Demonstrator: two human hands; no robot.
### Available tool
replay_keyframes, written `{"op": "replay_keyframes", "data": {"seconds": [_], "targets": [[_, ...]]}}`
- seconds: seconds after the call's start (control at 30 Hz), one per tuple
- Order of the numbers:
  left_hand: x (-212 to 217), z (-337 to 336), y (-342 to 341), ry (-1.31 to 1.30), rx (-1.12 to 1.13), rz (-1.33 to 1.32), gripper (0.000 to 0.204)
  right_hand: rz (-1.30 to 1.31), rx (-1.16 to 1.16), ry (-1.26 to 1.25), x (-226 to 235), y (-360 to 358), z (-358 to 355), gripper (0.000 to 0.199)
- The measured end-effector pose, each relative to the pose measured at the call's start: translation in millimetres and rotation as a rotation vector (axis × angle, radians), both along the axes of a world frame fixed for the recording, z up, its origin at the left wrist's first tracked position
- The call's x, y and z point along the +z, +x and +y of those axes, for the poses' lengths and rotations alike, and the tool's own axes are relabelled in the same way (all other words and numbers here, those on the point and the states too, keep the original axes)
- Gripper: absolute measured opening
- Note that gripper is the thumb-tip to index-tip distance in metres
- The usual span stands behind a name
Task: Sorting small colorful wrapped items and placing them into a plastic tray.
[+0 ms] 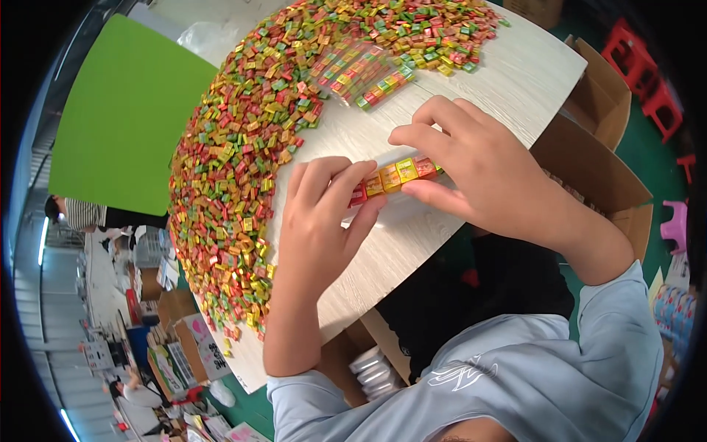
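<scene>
Row of wrapped pieces [398, 174]: lay between both hands, over the table [383, 269]; ran slantwise, with red, orange and yellow faces side by side; could not tell resting from lifted.
Left hand [320, 202]: pinched narrowly on the row's left end, thumb on the near side, fingertips on the far side.
Right hand [490, 166]: set thumb against the near side, raised index finger clear of the row; could not tell the contact of the hidden fingers at the right end.
Pale strip [394, 209]: showed just under the row; could not tell tray from film.
Straightness: seemed the main need; called for both ends level and in one line, without bending at the middle.
Pressure: needed to be light and even, pushing inward along the row rather than hard across it; otherwise risked buckling or popping out a middle piece.
Raised index finger: seemed best lowered opposite the thumb, for support on both sides.
Clear packs [350, 70]: lay beyond the hands, beside the loose pile; showed straight, close-set rows, useful as a visual guide.
Loose pile [236, 199]: spread along the table's left and far sides; called for care with the left forearm, close beside the edge of the pile.
</scene>
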State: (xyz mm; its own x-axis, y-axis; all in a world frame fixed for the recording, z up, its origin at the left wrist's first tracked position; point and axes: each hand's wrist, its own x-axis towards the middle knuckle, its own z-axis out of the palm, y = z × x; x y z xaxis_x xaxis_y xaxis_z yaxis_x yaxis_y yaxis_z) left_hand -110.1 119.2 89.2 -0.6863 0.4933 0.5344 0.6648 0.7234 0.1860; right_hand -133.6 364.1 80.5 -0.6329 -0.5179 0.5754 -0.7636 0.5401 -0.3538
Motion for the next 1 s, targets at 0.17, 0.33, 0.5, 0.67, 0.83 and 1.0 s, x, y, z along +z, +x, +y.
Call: {"op": "replay_keyframes", "data": {"seconds": [0.17, 0.33, 0.5, 0.67, 0.83, 1.0], "targets": [[-21.4, -4.4, -1.8, -0.027, 0.032, 0.14, 0.041, 0.019, -0.024, -0.089, -8.0, 9.6, 6.1, 0.041], [-43.5, -12.5, -13.4, 0.09, -0.004, 0.224, 0.041, -0.024, -0.002, -0.168, -17.4, 14.7, 14.2, 0.034], [-42.0, -12.1, -14.7, 0.078, -0.045, 0.238, 0.039, 0.038, -0.019, -0.106, -13.6, 16.1, 10.5, 0.024], [-21.4, -9.7, -7.0, 0.126, -0.054, 0.003, 0.037, 0.018, -0.036, -0.062, -5.3, 16.6, 10.9, 0.024], [-11.6, -6.5, -0.5, 0.137, 0.001, -0.126, 0.033, 0.006, -0.031, 0.037, 6.5, 16.9, 11.4, 0.023], [-11.3, -4.0, -0.4, 0.141, 0.026, -0.128, 0.031, 0.018, -0.003, 0.147, 20.6, 9.7, 10.7, 0.018]]}}
